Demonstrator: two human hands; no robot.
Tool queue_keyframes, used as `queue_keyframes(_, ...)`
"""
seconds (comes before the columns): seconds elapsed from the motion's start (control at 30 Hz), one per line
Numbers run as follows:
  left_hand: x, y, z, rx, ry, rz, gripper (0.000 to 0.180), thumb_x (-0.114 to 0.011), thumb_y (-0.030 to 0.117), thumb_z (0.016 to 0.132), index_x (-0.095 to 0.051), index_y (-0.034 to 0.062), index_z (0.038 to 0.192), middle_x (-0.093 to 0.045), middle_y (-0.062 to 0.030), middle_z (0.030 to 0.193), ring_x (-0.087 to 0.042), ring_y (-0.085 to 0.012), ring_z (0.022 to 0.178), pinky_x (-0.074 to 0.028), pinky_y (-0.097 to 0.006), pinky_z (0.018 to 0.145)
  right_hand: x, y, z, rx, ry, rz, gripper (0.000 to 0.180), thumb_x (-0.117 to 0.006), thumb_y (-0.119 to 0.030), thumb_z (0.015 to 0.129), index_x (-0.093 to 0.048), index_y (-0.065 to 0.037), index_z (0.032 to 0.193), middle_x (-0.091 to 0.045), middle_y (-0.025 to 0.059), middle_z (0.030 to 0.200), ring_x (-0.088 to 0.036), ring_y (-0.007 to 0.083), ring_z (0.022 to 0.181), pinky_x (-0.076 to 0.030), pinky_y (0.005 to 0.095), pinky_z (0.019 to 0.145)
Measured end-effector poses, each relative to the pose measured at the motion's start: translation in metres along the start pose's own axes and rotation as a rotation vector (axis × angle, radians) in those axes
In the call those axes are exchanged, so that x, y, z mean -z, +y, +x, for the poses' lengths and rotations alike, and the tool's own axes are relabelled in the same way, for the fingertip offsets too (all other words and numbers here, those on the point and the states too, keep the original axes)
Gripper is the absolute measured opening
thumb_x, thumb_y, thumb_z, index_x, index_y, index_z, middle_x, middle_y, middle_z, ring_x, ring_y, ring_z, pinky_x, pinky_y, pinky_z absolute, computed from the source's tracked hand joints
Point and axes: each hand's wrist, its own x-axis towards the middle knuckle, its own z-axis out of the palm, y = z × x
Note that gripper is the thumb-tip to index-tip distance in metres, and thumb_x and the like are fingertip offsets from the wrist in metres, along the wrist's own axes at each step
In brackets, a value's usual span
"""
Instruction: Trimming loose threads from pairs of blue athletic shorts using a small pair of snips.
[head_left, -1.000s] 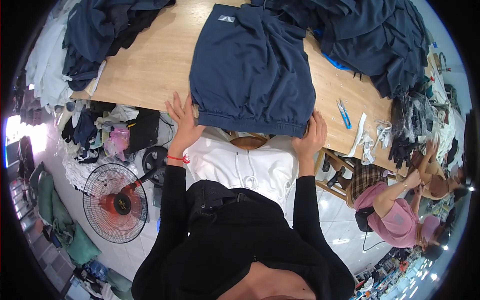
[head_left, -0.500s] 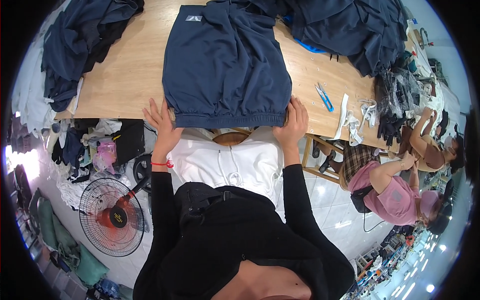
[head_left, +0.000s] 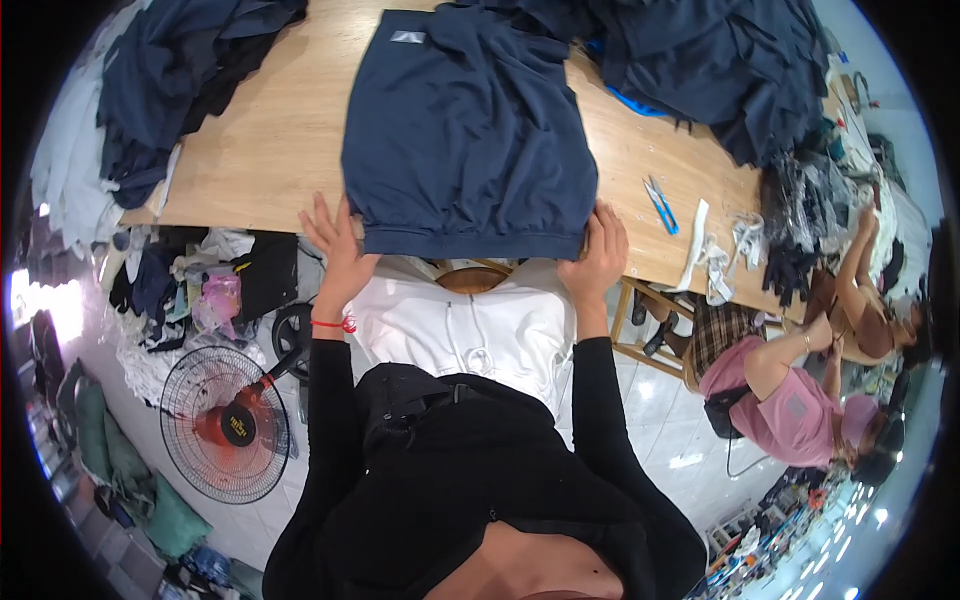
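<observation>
Left hand [head_left: 340, 250]: well open, fingers fanned beside the left end of a gathered band [head_left: 470, 245], thumb at its lower corner; no closed grasp is seen. Right hand [head_left: 600, 250]: fingers nearly straight and close together at the opposite end, thumb set apart; whether it pinches cloth cannot be told. Placement at both corners appears meant to keep the band straight and the width even.

Subject item: a navy garment [head_left: 470, 130], lying flat with loose creases on the wooden table [head_left: 260, 150], band along the near edge, presumably so both corners fall within easy reach. A silver patch [head_left: 407, 37] faces up near the far left corner.

To the right, blue-handled snips [head_left: 662, 207] lie apart from the garment, likely set aside yet handy. White strips [head_left: 693, 245] lie just beyond them. Dark cloth heaps occupy the far right [head_left: 710, 80] and far left [head_left: 180, 70], an arrangement that seems to reserve the middle for handling.

Below the table edge, white drawstring clothing [head_left: 430, 325] covers the lap. A floor fan [head_left: 225, 425] stands to the left.
</observation>
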Motion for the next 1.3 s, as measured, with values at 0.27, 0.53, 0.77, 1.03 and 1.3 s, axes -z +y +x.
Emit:
queue_keyframes(0.27,0.003,0.017,0.007,-0.038,0.060,-0.043,0.105,-0.080,0.043,0.089,-0.026,-0.0018,0.167,-0.006,-0.0424,0.171,0.015,-0.0528,0.162,0.016,-0.065,0.126,-0.002,0.003,-0.004,0.051,0.027,-0.005,0.047,-0.072,-0.019,0.079,-0.070,0.004,0.121,-0.072,0.0212,0.135,-0.066,0.0438,0.128,-0.049,0.0531,0.112)
queue_keyframes(0.53,0.022,0.047,0.004,0.166,0.205,-0.156,0.099,-0.087,0.037,0.083,-0.038,0.0088,0.164,-0.018,-0.0308,0.173,-0.010,-0.0523,0.161,-0.013,-0.067,0.125,0.003,-0.007,0.001,0.048,-0.015,0.000,0.046,-0.074,-0.014,0.079,-0.068,0.005,0.121,-0.072,0.0205,0.131,-0.066,0.0420,0.126,-0.048,0.0508,0.113)
queue_keyframes(0.77,0.035,0.065,-0.007,-0.010,0.332,-0.348,0.037,-0.073,-0.002,0.087,-0.076,0.0077,0.123,-0.076,-0.0092,0.110,-0.073,-0.0288,0.101,-0.057,-0.040,0.086,0.034,-0.051,-0.008,-0.544,-0.233,0.493,0.017,-0.075,0.003,0.090,-0.070,0.007,0.106,-0.073,0.0105,0.100,-0.070,0.0195,0.095,-0.054,0.0307,0.089)
queue_keyframes(1.03,0.091,0.084,0.043,0.900,-0.306,-2.127,0.031,-0.056,0.014,0.108,-0.067,-0.0059,0.129,-0.076,-0.0179,0.125,-0.075,-0.0313,0.113,-0.060,-0.047,0.107,0.071,-0.018,0.059,-1.610,-0.285,2.005,0.032,-0.060,-0.006,0.100,-0.068,0.003,0.130,-0.076,0.0187,0.124,-0.074,0.0330,0.116,-0.058,0.0529,0.107)
queue_keyframes(1.3,0.120,0.104,0.015,0.708,0.097,-1.965,0.016,-0.064,0.011,0.096,-0.073,-0.0017,0.099,-0.077,-0.0137,0.097,-0.076,-0.0281,0.088,-0.063,-0.042,0.087,0.130,-0.027,0.078,-1.239,0.021,1.781,0.040,-0.060,0.000,0.093,-0.065,0.005,0.132,-0.077,0.0203,0.108,-0.079,0.0384,0.088,-0.066,0.0531,0.084)
